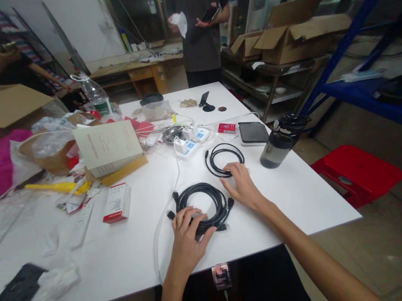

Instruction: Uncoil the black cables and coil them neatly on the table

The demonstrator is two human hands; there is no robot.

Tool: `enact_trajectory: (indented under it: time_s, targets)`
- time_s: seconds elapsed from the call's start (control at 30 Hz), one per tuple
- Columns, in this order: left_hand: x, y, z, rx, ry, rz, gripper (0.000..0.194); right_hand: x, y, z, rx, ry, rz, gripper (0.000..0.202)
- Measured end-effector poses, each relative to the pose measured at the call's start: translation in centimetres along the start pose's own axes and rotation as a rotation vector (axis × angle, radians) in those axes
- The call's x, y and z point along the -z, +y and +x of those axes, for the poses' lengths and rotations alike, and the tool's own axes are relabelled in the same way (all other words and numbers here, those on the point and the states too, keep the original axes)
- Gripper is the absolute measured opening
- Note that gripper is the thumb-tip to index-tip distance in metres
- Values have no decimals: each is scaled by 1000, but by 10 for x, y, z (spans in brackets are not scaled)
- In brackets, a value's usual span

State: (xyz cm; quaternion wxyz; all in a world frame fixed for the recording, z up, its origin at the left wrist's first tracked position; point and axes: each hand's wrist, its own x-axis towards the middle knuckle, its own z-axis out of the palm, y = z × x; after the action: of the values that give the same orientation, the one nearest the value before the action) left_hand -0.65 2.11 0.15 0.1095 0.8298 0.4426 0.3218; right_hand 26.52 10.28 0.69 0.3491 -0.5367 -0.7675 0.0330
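A thick coil of black cable (216, 197) lies flat on the white table in front of me, several dark plugs sticking out around it. My left hand (188, 233) rests over its near left side, fingers spread and thumb apart. Behind it to the right is a smaller coil of thin black cable (240, 150). At the near edge of this coil is my right hand (241, 185), its fingers bent and touching the cable, with a gap between thumb and forefinger. Both coils lie on the table.
A black-lidded bottle (281, 141) and a grey flat device (253, 132) stand right. Power strips (188, 148) with a white cord lie behind the coils. A red-and-white box (117, 202), an open booklet (109, 146) and clutter fill the left. A person (198, 26) stands opposite.
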Motion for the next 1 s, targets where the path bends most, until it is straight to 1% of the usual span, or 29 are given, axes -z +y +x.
enact_trajectory:
  time_s: [0.03,0.1,0.2,0.33,0.53,0.67,0.77,0.87,0.93,0.97,1.0]
  targets:
    - [0,0,0,-9,-4,0,28,-1,14,8,-18,3,-35,37]
    - [1,0,0,-22,-11,4,37,-5,37,20,-21,-34,-79,45]
    - [-1,-3,0,-19,-5,11,41,-12,54,22,3,-107,-123,40]
    - [-4,-6,0,6,-2,10,45,-17,56,15,10,-153,-158,36]
    - [-6,-7,0,21,-26,28,45,-19,54,17,-46,-162,-168,43]
    - [-6,-7,1,26,-31,26,44,-21,55,18,-175,-91,-134,48]
    - [-5,-7,1,30,-31,36,43,-14,51,13,-302,-6,-74,48]
    - [-5,-7,1,31,-32,49,43,7,35,0,-400,96,8,44]
    - [-6,-7,1,34,-27,54,43,27,16,-17,-458,185,100,40]
    - [-7,-8,1,35,-19,57,43,37,4,-28,-490,236,160,38]
    - [-9,-8,0,38,-9,61,43,47,-10,-40,-550,333,319,38]
